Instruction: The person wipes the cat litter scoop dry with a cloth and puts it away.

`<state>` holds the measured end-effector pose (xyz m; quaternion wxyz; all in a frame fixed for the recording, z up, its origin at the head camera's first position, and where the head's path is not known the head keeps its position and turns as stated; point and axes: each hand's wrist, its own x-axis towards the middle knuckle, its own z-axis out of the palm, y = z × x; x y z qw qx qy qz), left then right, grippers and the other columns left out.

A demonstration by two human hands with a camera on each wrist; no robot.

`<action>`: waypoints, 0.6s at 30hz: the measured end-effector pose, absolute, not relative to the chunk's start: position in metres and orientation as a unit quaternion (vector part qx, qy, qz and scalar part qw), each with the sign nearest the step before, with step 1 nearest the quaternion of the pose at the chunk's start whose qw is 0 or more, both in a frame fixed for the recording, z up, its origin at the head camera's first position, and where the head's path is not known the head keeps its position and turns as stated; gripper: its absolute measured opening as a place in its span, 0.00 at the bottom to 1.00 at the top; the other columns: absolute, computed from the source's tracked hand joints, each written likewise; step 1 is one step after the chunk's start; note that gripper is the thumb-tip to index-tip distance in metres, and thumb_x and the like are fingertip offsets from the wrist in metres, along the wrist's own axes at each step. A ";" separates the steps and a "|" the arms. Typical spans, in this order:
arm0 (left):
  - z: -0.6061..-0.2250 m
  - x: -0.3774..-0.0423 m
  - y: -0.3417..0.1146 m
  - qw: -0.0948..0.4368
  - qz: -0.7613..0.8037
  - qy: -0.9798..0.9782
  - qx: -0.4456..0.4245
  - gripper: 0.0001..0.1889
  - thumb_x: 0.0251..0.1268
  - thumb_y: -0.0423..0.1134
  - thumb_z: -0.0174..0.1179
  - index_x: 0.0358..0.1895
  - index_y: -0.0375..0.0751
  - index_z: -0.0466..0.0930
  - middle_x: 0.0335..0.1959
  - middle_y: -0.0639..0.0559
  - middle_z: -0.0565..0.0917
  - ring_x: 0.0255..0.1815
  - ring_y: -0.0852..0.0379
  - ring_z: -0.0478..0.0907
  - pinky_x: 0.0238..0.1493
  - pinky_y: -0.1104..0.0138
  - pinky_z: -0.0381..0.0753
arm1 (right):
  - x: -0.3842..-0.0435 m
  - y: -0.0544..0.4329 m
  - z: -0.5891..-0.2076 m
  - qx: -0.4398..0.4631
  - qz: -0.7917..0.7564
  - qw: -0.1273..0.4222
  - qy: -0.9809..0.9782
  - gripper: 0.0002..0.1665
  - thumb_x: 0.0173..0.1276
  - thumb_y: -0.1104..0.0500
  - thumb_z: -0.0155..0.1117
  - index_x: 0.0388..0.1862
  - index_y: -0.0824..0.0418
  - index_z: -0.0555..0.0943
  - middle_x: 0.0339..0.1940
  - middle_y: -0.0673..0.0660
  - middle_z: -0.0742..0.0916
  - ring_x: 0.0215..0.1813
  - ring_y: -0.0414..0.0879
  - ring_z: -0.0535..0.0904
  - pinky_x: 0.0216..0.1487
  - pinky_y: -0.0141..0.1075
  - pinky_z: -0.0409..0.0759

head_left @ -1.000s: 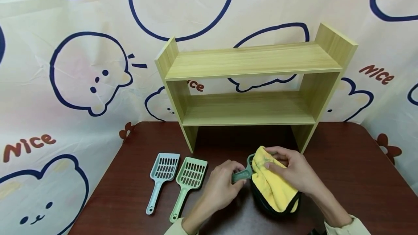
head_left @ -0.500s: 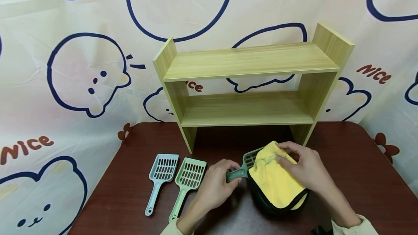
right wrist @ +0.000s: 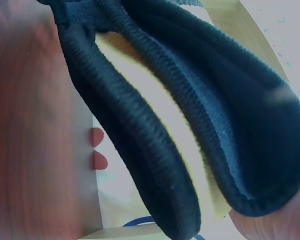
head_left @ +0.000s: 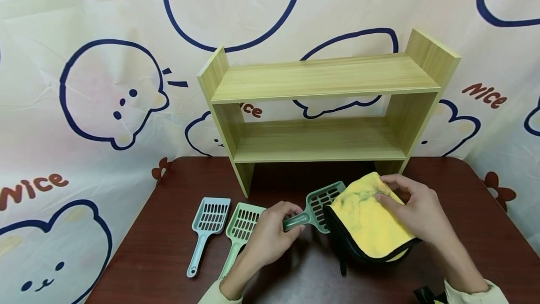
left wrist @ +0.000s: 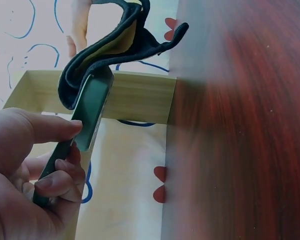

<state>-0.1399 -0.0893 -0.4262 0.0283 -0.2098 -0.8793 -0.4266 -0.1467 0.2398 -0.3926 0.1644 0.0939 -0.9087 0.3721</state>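
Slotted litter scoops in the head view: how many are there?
3: the pale blue scoop and the light green scoop lie on the table; the dark green scoop is in the left grip. The yellow cloth could hide another.

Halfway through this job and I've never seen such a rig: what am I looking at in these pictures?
There is no machine: these are a person's bare hands. The wide pictures come from the head, the others from each wrist. On the dark table are a pale shelf, a blue scoop and a light green scoop. The left hand holds a dark green scoop by its handle; the right hand holds a yellow cloth with dark edging, at that scoop's head.
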 end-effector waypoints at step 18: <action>-0.430 -0.133 -0.077 0.021 -0.414 -0.883 -0.218 0.10 0.65 0.33 0.75 0.47 0.45 0.88 0.37 0.57 0.84 0.32 0.67 0.71 0.36 0.72 0.73 | -0.145 0.211 -0.405 0.121 0.404 0.116 -0.899 0.16 0.68 0.58 0.80 0.54 0.52 0.90 0.42 0.48 0.94 0.44 0.32 0.86 0.42 0.30 0.81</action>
